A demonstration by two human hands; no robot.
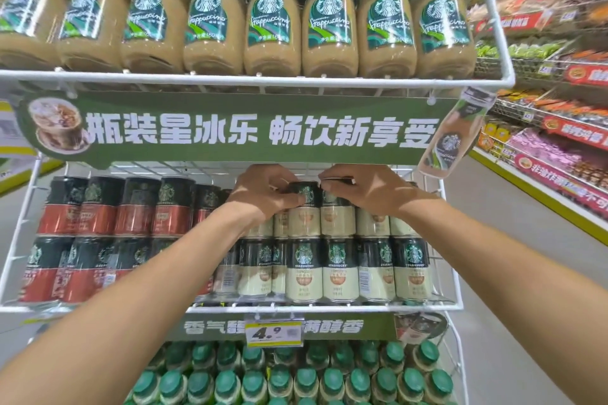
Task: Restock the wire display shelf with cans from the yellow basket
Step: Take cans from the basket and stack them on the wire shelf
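Nearest, lowest tier: green-capped bottles (pixel 306 378) packed tight, caps up. Above them hangs a yellow price tag (pixel 273 334) clipped to the front rail of the wire display shelf (pixel 210 308).

Both forearms rise from the bottom edge to the middle tier. That tier holds two stacked layers of upright Starbucks cans: red cans (pixel 98 217) on the left side, cream ones on the right side.

Left hand (pixel 263 191): fingers curled round the black upper band of a cream can (pixel 306 207) in the upper layer. The can stands upright with its long axis vertical, seated on the layer below, logo facing out. It lies to the right of the left palm, in the gap between the two hands.

Right hand (pixel 368 189): fingers bent over the lid of the neighbour can (pixel 337 219), which touches the first can on its right. Thumb hidden, so the exact grip is unclear.

Judgement: both hands are about equally near, and the work is seating and squaring these two cans in the upper layer. Clearance above the lids under the green banner (pixel 230 131) looks tight.

Yellow basket: not in view.

Top tier: Frappuccino bottles (pixel 271 29) in a full, leaning front row. Far right: aisle shelving (pixel 559 141) with packaged snacks, blurred.
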